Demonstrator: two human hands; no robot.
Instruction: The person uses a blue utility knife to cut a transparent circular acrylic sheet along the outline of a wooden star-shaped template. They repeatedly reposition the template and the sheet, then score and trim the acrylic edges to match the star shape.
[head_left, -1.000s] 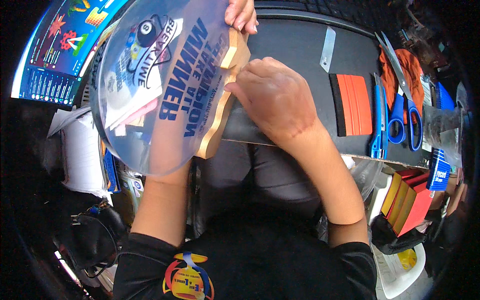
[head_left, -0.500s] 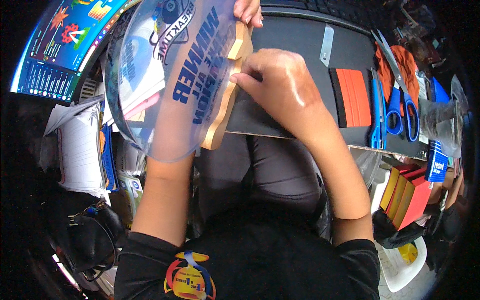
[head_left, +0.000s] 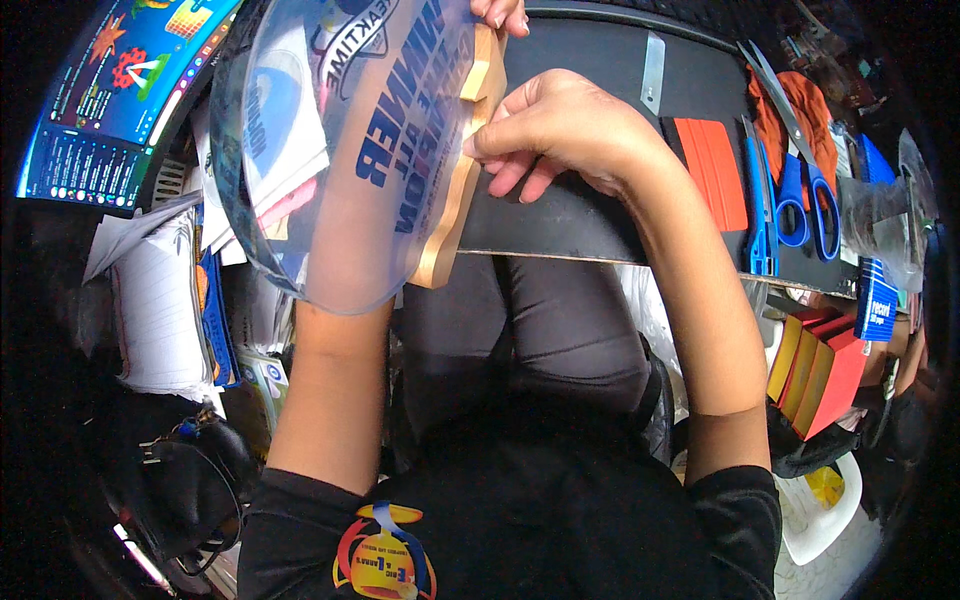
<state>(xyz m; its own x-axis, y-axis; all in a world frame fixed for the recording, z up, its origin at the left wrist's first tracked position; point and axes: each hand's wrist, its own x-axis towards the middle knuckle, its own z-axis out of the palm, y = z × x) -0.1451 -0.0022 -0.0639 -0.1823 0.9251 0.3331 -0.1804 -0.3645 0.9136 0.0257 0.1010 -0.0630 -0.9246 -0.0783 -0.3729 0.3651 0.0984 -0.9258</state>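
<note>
A clear rounded trophy plaque (head_left: 290,190) with dark blue lettering stands tilted over the near left of the table, its wavy-edged wooden base (head_left: 462,190) toward the right. My left arm passes behind the clear panel, and the fingers of my left hand (head_left: 502,14) curl over the far end of the base, holding it. At the base's middle, my right hand (head_left: 570,130) pinches thumb and forefinger together against the wood. Its other fingers hang loosely curled below. Whatever lies between the pinching fingertips is too small to make out.
On the dark table mat (head_left: 590,60) lie a blade strip (head_left: 653,75), an orange squeegee (head_left: 712,172), a blue cutter (head_left: 760,205) and blue-handled scissors (head_left: 806,190) by an orange cloth (head_left: 812,120). A monitor (head_left: 110,100) and papers (head_left: 160,300) stand at left. Red-and-yellow boxes (head_left: 825,375) sit at right.
My right hand has turned, so its lower fingers now show, and its wrist has risen. The plaque has shifted slightly upward in view. My left hand keeps its hold.
</note>
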